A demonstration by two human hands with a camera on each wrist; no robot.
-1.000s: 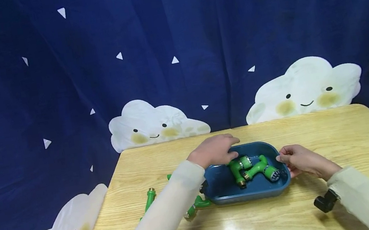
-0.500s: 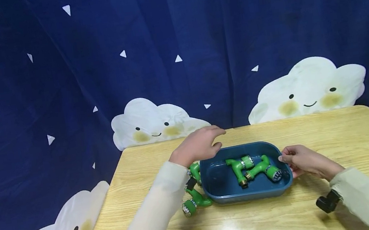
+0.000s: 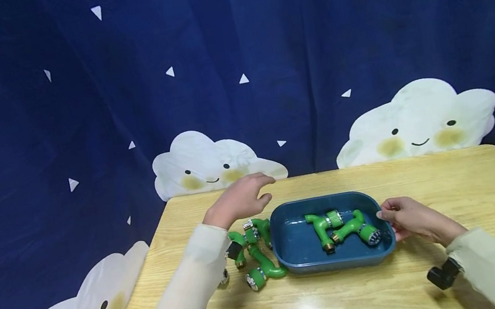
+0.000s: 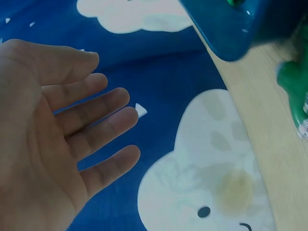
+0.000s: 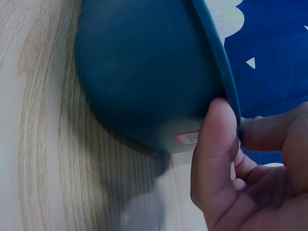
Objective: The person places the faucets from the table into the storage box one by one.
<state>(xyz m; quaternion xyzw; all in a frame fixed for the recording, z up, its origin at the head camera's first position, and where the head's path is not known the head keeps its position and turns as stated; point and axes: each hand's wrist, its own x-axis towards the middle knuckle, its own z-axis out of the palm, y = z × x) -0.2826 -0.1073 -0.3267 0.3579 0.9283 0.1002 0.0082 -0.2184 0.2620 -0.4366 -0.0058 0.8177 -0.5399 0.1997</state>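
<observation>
A blue plastic basin [image 3: 300, 265] stands on the table with two green taps inside, one tap [image 3: 322, 230] near its middle and another tap [image 3: 353, 226] to the right. My right hand [image 3: 413, 218] pinches the basin's right rim between thumb and fingers; the right wrist view shows this grip on the wall [image 5: 144, 72]. Above the table, left of the basin, my left hand [image 3: 242, 198] hovers with nothing in it, its fingers [image 4: 103, 130] spread and relaxed. Below it several green taps lie beside the basin, among them a tap [image 3: 264, 268] against its left side.
The wooden table [image 3: 463, 181] carries everything. Behind it hangs a dark blue curtain [image 3: 210, 32] with white clouds and triangles. A black wrist camera [image 3: 444, 274] sits below my right sleeve, and my left sleeve partly covers the pile of taps.
My left hand has moved left from over the basin to over the loose taps, uncovering more of them. My right hand keeps its hold on the rim.
</observation>
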